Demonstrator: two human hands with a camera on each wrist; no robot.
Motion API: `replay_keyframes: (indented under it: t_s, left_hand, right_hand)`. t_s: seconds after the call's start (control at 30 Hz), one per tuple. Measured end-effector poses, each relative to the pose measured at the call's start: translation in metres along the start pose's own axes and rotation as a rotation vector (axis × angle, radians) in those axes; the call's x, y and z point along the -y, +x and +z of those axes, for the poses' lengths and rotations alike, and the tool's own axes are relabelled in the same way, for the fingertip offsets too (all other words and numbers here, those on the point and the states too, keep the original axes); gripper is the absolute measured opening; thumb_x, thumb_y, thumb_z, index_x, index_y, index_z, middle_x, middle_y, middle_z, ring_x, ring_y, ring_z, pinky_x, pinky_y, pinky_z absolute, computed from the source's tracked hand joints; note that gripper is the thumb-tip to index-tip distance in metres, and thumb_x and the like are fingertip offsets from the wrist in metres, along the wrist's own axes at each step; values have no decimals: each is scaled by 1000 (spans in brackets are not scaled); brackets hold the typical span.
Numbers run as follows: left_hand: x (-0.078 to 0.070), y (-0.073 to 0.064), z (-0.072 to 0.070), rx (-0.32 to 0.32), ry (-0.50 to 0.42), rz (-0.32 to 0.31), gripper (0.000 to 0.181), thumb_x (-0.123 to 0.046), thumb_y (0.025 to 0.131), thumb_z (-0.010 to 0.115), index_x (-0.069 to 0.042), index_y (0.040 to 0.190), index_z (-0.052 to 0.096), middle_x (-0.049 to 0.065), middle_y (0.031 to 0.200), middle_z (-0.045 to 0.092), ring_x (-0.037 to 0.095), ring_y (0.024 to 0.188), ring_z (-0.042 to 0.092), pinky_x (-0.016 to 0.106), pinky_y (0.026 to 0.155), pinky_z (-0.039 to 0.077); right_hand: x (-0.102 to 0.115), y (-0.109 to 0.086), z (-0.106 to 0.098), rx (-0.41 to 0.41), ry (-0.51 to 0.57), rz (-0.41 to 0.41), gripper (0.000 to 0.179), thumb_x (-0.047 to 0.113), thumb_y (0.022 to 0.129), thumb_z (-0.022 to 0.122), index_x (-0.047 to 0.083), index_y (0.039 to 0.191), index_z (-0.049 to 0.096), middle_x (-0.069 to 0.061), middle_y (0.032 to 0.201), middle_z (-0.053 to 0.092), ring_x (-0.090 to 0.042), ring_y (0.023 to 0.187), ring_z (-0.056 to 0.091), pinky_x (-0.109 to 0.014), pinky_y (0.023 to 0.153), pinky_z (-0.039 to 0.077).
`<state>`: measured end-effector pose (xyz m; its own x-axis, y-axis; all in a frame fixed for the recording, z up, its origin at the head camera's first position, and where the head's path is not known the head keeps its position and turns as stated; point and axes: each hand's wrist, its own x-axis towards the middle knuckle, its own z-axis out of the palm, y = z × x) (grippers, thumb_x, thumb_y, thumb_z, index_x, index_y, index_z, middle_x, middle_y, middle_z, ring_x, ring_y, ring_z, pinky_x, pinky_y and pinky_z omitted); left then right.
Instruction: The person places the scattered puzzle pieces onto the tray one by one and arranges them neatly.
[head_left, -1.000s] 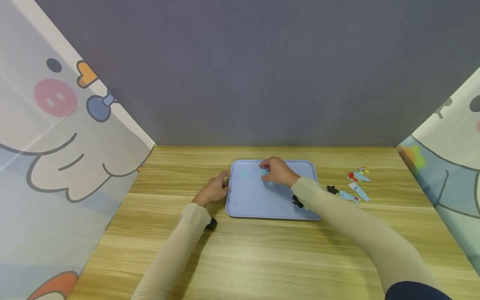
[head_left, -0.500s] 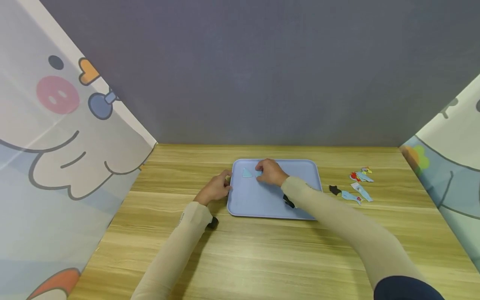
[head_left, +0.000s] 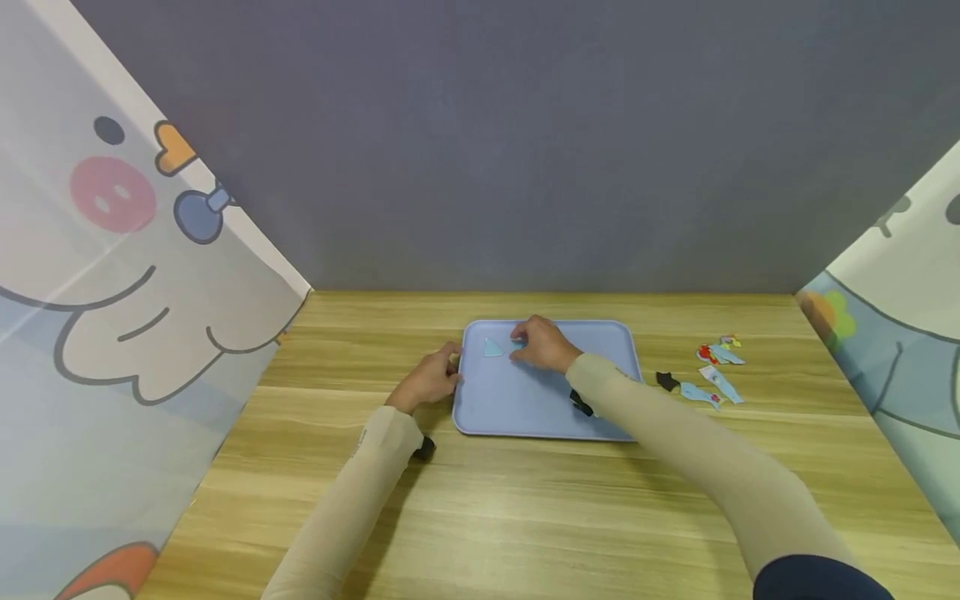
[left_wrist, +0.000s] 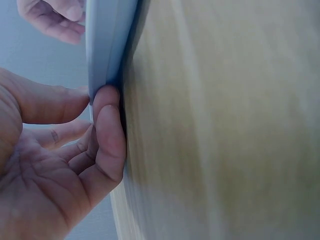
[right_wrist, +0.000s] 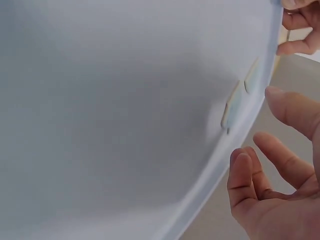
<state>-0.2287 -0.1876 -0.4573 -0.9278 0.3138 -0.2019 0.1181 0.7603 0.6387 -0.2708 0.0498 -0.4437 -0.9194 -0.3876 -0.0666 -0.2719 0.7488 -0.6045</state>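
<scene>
A light-blue tray (head_left: 540,392) lies on the wooden table. At its left edge my left hand (head_left: 427,379) grips the rim, thumb above and curled fingers on the outer side, as the left wrist view shows. A pale-blue, roughly triangular flat piece (head_left: 492,348) lies near the tray's upper left corner. Just right of it is a second pale-blue piece (right_wrist: 232,105), partly hidden in the head view by my right hand (head_left: 546,343). The right wrist view shows my right thumb and fingers spread, bent loosely and apart from both pieces.
Right of the tray, several flat cut-out pieces lie on the table: a blue one with a black end (head_left: 699,394), a pale strip (head_left: 722,383) and a red, yellow and blue group (head_left: 720,352). A grey panel (head_left: 555,167) stands behind the table.
My right hand has moved left over the tray, and the second pale-blue piece now lies closer to the triangular one. My left hand keeps its hold on the tray's rim.
</scene>
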Motion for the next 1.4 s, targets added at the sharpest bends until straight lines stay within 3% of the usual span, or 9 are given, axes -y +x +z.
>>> replay_keyframes:
  t_s: [0.23,0.53,0.83,1.13,1.4]
  left_hand:
    - [0,-1,2,2,3,-5,50,-3,92,59,-3,137,39,9,89,59,19,74,58,31,64,49]
    - [2,-1,2,4,-2,-16,50,-4,92,59,-4,138,39,11,91,59,20,76,58,31,65,49]
    - [3,-1,2,6,-13,-6,48,-2,92,58,-3,136,40,11,91,60,19,75,58,31,65,49]
    - [4,0,3,-1,-20,4,47,-1,91,58,-3,135,40,11,90,60,19,73,59,31,64,49]
    - [3,0,2,-10,-5,17,47,-2,91,59,-4,135,40,12,90,60,19,73,59,31,63,49]
  right_hand:
    - [-10,-14,-20,-4,11,3,39,17,81,75,2,115,65,-13,112,57,-26,100,54,-39,85,45]
    - [-41,-43,-55,-29,-54,-13,39,15,82,74,-1,116,64,-19,113,55,-30,100,53,-43,82,46]
    - [-63,-66,-76,-65,-65,-48,37,13,82,73,-1,115,64,-19,113,56,-35,101,55,-46,81,46]
    - [-83,-91,-103,-72,-73,-13,35,11,85,70,-1,117,62,-22,116,54,-38,103,53,-49,81,46]
    - [-108,-121,-108,-61,-39,19,36,9,87,66,-6,119,60,-23,112,54,-38,100,53,-50,80,46]
